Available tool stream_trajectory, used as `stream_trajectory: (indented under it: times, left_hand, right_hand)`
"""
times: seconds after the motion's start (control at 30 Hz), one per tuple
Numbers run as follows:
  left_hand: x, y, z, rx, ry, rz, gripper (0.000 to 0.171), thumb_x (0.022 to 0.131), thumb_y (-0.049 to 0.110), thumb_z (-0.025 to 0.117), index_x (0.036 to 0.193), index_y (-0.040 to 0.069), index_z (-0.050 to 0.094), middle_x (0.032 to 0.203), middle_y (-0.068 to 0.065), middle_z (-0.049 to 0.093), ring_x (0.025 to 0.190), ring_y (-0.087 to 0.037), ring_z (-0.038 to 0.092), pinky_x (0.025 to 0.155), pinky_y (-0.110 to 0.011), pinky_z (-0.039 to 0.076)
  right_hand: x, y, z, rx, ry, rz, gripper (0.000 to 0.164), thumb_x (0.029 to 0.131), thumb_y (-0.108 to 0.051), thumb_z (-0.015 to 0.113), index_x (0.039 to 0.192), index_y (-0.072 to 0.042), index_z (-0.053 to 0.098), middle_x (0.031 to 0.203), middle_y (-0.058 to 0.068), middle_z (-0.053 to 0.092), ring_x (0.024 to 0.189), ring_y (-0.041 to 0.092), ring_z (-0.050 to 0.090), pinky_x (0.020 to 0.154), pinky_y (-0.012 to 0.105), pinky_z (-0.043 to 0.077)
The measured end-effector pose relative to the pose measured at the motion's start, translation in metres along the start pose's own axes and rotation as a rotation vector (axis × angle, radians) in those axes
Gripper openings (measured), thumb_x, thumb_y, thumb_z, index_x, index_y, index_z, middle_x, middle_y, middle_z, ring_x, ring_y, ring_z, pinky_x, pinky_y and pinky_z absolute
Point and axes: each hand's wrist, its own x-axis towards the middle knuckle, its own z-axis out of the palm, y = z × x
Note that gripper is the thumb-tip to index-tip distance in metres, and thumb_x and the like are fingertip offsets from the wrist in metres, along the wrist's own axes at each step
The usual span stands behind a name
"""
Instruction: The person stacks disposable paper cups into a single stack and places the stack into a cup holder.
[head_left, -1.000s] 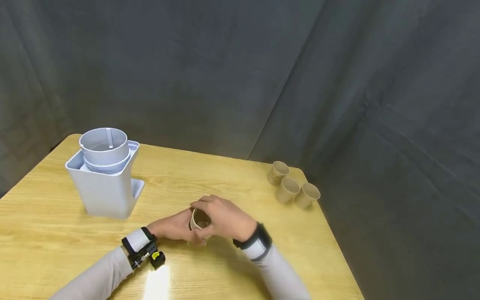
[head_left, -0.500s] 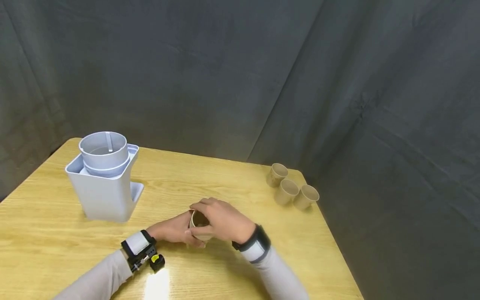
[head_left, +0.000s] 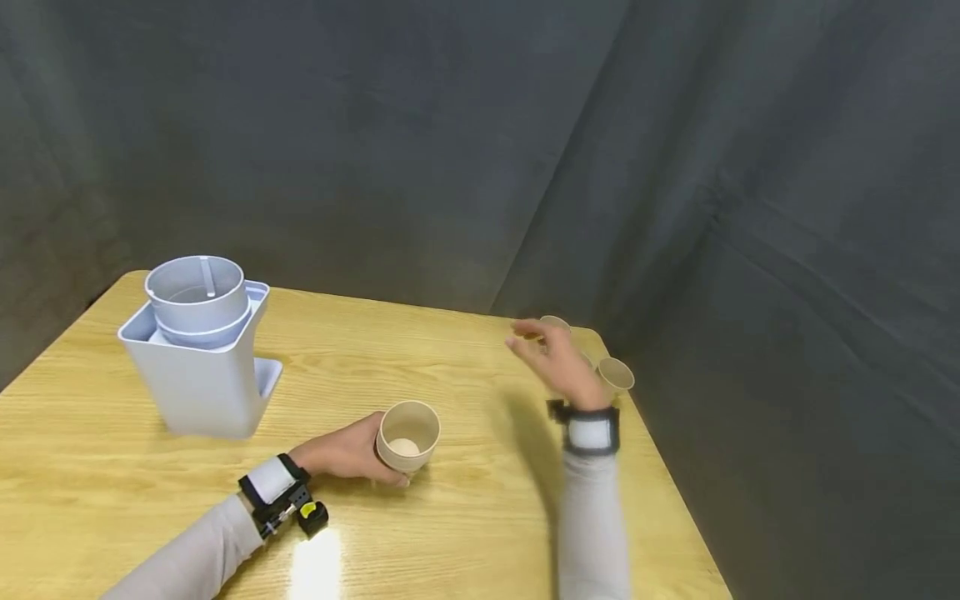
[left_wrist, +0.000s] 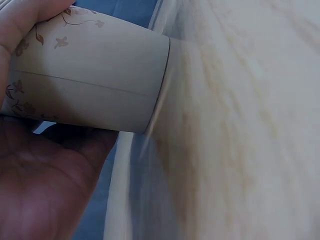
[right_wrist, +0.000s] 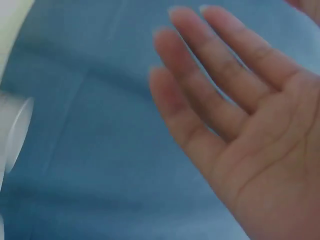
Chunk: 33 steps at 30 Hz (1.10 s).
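My left hand [head_left: 348, 452] grips a beige paper cup [head_left: 407, 427] by its side, with the cup's mouth up, near the middle of the table. Brown flowers and vines decorate the cup wall [left_wrist: 90, 70] in the left wrist view, where the cup's base is at or just above the tabletop. My right hand [head_left: 558, 362] is raised at the right and holds nothing; the right wrist view shows its fingers [right_wrist: 215, 65] extended and slightly spread. Behind it, at the table's far right corner, stand a back paper cup [head_left: 555, 321], a mostly hidden one, and a right one [head_left: 616, 377].
A white square-sided bin [head_left: 198, 392] bears a round white tub [head_left: 198, 312] at the table's left. The wooden table [head_left: 465, 533] ends at the right along a slanting edge. Dark curtains [head_left: 337, 150] hang behind it. A blurred whitish object [right_wrist: 19, 135] shows in the right wrist view.
My right hand has let go of the paper cup and moved right and away, towards the other cups. The left hand keeps holding its cup, now with the mouth uncovered.
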Motion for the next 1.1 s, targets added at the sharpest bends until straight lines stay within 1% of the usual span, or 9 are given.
stream_trajectory:
  times: [0.13, 0.23, 0.37, 0.43, 0.53, 0.7, 0.83, 0.93, 1.1]
  left_hand:
    - [-0.003, -0.002, -0.002, 0.006, -0.005, -0.007, 0.081, 0.075, 0.022, 0.090, 0.144, 0.010, 0.049, 0.132, -0.005, 0.062, 0.125, -0.027, 0.056, 0.109, -0.035, 0.041]
    - [-0.007, -0.004, -0.003, 0.004, -0.001, -0.009, 0.081, 0.076, 0.021, 0.090, 0.144, 0.010, 0.048, 0.132, -0.005, 0.062, 0.125, -0.027, 0.056, 0.109, -0.036, 0.041]
    - [-0.010, -0.004, -0.003, 0.001, 0.012, -0.002, 0.081, 0.075, 0.020, 0.090, 0.144, 0.009, 0.048, 0.131, -0.007, 0.062, 0.124, -0.028, 0.057, 0.108, -0.034, 0.042]
    - [-0.011, -0.003, -0.004, -0.002, 0.016, 0.003, 0.082, 0.075, 0.020, 0.091, 0.144, 0.008, 0.048, 0.131, -0.007, 0.062, 0.123, -0.029, 0.057, 0.108, -0.033, 0.042]
    - [-0.010, -0.001, -0.006, 0.000, 0.020, 0.002, 0.083, 0.074, 0.021, 0.091, 0.144, 0.008, 0.048, 0.130, -0.008, 0.062, 0.123, -0.029, 0.057, 0.107, -0.032, 0.042]
    - [-0.004, 0.000, -0.004, 0.003, 0.013, 0.001, 0.080, 0.075, 0.021, 0.090, 0.143, 0.009, 0.049, 0.130, -0.006, 0.063, 0.123, -0.027, 0.057, 0.108, -0.035, 0.041]
    - [-0.001, 0.000, -0.003, 0.010, 0.003, -0.008, 0.080, 0.075, 0.021, 0.090, 0.143, 0.009, 0.049, 0.131, -0.006, 0.063, 0.124, -0.026, 0.056, 0.110, -0.042, 0.040]
    - [-0.002, 0.000, -0.004, 0.021, 0.004, -0.016, 0.082, 0.075, 0.022, 0.091, 0.144, 0.009, 0.048, 0.132, -0.005, 0.062, 0.125, -0.027, 0.056, 0.110, -0.049, 0.038]
    - [-0.003, 0.000, -0.004, 0.027, 0.004, -0.013, 0.082, 0.075, 0.024, 0.091, 0.143, 0.009, 0.048, 0.131, -0.005, 0.062, 0.125, -0.027, 0.056, 0.110, -0.046, 0.039]
  right_hand:
    - [0.001, 0.036, -0.008, -0.059, 0.007, 0.194, 0.055, 0.103, -0.031, 0.059, 0.141, 0.007, 0.051, 0.141, 0.028, 0.056, 0.130, 0.044, 0.054, 0.110, 0.056, 0.043]
    - [-0.001, 0.054, -0.008, -0.133, -0.020, 0.286, 0.057, 0.101, -0.030, 0.059, 0.141, 0.010, 0.050, 0.132, 0.029, 0.061, 0.122, 0.044, 0.058, 0.107, 0.055, 0.045]
    - [0.000, 0.072, -0.004, -0.198, -0.017, 0.304, 0.059, 0.097, -0.028, 0.063, 0.139, 0.012, 0.051, 0.133, 0.032, 0.059, 0.125, 0.048, 0.053, 0.110, 0.058, 0.041]
    - [0.001, 0.079, -0.003, -0.225, -0.014, 0.315, 0.063, 0.095, -0.028, 0.063, 0.142, 0.012, 0.048, 0.144, 0.034, 0.050, 0.135, 0.052, 0.043, 0.114, 0.063, 0.034]
    - [0.004, 0.087, -0.001, -0.255, -0.029, 0.345, 0.069, 0.094, -0.027, 0.063, 0.146, 0.012, 0.041, 0.152, 0.037, 0.037, 0.140, 0.059, 0.031, 0.114, 0.070, 0.027]
    - [0.004, 0.096, 0.000, -0.270, -0.069, 0.379, 0.073, 0.092, -0.023, 0.064, 0.152, 0.008, 0.035, 0.157, 0.038, 0.026, 0.141, 0.062, 0.025, 0.112, 0.076, 0.022]
    - [0.000, 0.104, 0.005, -0.262, -0.118, 0.433, 0.079, 0.092, -0.026, 0.065, 0.157, 0.001, 0.029, 0.161, 0.035, 0.019, 0.144, 0.061, 0.019, 0.111, 0.078, 0.020]
    - [-0.001, 0.109, 0.009, -0.251, -0.131, 0.452, 0.080, 0.092, -0.026, 0.065, 0.159, -0.003, 0.027, 0.162, 0.033, 0.019, 0.144, 0.060, 0.020, 0.110, 0.078, 0.020]
    - [-0.001, 0.110, 0.011, -0.269, -0.117, 0.433, 0.075, 0.091, -0.019, 0.067, 0.157, -0.005, 0.033, 0.158, 0.034, 0.028, 0.139, 0.060, 0.030, 0.109, 0.077, 0.027]
